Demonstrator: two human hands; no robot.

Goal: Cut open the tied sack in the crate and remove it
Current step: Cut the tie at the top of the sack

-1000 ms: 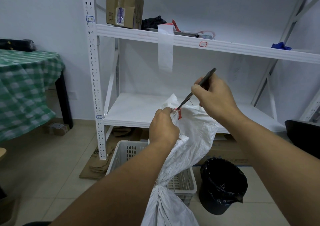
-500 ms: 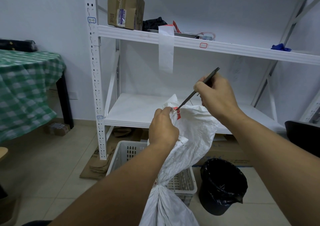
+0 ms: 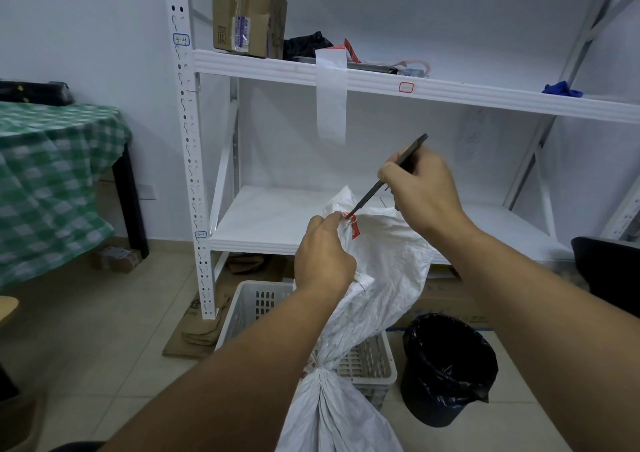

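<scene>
White metal shelving (image 3: 346, 77) stands against a pale wall, over a tiled floor. Before it, the left hand (image 3: 323, 257) is closed tight around the bunched top of a white woven plastic sack (image 3: 384, 278), held up above a white slotted plastic crate (image 3: 249, 309). The right hand (image 3: 420, 191) pinches a slim dark cutting tool (image 3: 388, 174), its tip touching the red tie (image 3: 353, 226) at the sack's neck. A black-lined bin (image 3: 450, 365) sits just beside the crate.
</scene>
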